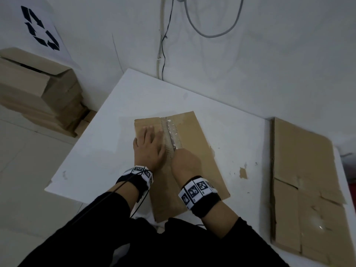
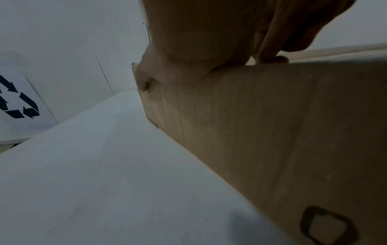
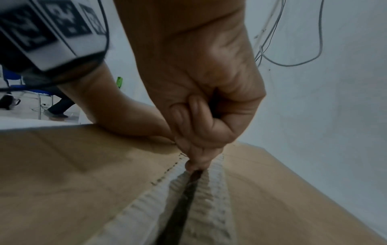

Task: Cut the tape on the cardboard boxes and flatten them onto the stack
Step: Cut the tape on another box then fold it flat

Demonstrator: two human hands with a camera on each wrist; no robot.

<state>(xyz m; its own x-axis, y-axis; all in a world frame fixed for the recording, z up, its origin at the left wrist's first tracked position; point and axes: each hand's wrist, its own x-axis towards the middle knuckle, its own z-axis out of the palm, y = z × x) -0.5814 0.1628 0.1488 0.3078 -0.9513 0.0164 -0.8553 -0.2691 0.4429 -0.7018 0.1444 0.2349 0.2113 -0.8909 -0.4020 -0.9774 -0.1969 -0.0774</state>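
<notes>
A brown cardboard box stands on the white table, with clear tape along its top seam. My left hand lies flat on the left flap, fingers straight; in the left wrist view the left hand presses on the top edge of the box. My right hand is curled in a fist on the seam. In the right wrist view the right hand grips a cutter that its fingers almost hide. An open dark slit runs from it towards the camera.
Flattened cardboard is stacked on the table's right side. More folded boxes are piled on the floor at the left under a recycling sign. Cables hang on the wall behind. Torn cardboard scraps lie right of the box.
</notes>
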